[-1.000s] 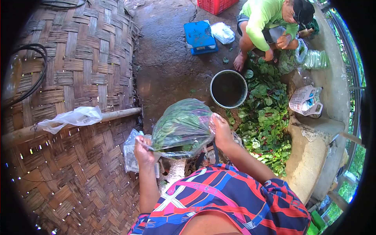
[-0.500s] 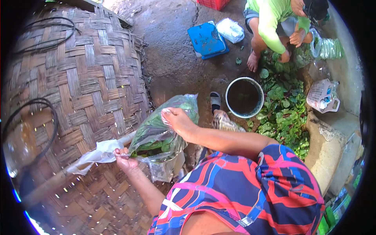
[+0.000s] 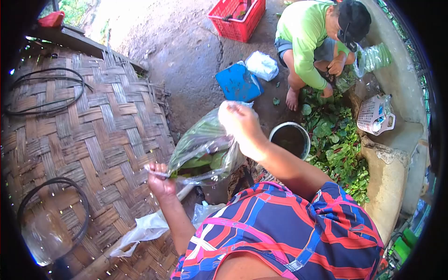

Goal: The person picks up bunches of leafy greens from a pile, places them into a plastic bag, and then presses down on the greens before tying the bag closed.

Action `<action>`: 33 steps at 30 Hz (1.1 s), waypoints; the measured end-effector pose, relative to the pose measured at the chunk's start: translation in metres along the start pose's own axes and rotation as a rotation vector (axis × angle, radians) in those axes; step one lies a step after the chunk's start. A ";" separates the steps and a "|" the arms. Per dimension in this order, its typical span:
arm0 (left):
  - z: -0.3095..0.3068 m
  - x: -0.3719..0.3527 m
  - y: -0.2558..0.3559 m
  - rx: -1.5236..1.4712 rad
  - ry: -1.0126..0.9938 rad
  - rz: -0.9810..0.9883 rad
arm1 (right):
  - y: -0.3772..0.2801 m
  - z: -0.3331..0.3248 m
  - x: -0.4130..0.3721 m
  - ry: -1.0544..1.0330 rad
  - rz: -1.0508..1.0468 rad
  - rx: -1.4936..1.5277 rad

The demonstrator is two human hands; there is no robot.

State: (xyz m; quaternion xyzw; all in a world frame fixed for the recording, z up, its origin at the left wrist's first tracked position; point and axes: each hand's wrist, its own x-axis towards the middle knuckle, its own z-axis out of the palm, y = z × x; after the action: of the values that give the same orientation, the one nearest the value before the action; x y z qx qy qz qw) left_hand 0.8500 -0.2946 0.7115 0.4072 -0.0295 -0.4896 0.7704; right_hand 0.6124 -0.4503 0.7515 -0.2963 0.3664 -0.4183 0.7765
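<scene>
A clear plastic bag [image 3: 198,149] with green leaves inside is held up in front of me, tilted, between both hands. My left hand [image 3: 161,179] is closed on its lower left edge, fingers curled round the gathered plastic. At the upper right, my right hand [image 3: 242,128] grips the bag's side; its fingers are partly washed out by bright light. Broad leaves [image 3: 198,161] show at the end of the bag nearest me. Below my left forearm, a white plastic bag [image 3: 144,231] hangs on a pole [image 3: 100,263].
A woven bamboo panel [image 3: 93,135] fills the left. Right of the bag stand a bucket of dark water [image 3: 289,140] and a heap of leafy greens [image 3: 336,144]. A co-worker in a green shirt [image 3: 301,39] crouches beyond. A blue scale-like box [image 3: 238,83], red basket [image 3: 242,25] and white basket [image 3: 371,114] stand about.
Both hands have raised the bag of leaves slightly, moving it rightward. My view has tilted up, showing more of the red basket and the co-worker. The white plastic bag now sits lower in view.
</scene>
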 end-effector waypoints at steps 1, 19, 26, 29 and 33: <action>0.014 0.011 0.000 -0.010 -0.066 -0.028 | -0.009 -0.001 0.012 0.044 -0.033 -0.006; 0.167 0.237 -0.098 0.214 -0.063 -0.196 | -0.088 -0.111 0.186 0.268 -0.135 0.119; 0.213 0.273 -0.086 0.300 -0.103 -0.258 | -0.122 -0.103 0.222 0.227 -0.265 0.104; 0.224 0.279 -0.086 0.324 -0.101 -0.289 | -0.127 -0.105 0.228 0.245 -0.292 0.150; 0.221 0.295 -0.100 0.451 -0.020 -0.288 | -0.123 -0.109 0.235 0.326 -0.257 0.048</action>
State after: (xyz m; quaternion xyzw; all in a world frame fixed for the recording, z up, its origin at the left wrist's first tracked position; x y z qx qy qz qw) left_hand 0.8319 -0.6751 0.6893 0.5637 -0.0871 -0.5794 0.5822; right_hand 0.5600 -0.7292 0.7099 -0.2504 0.4364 -0.5651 0.6539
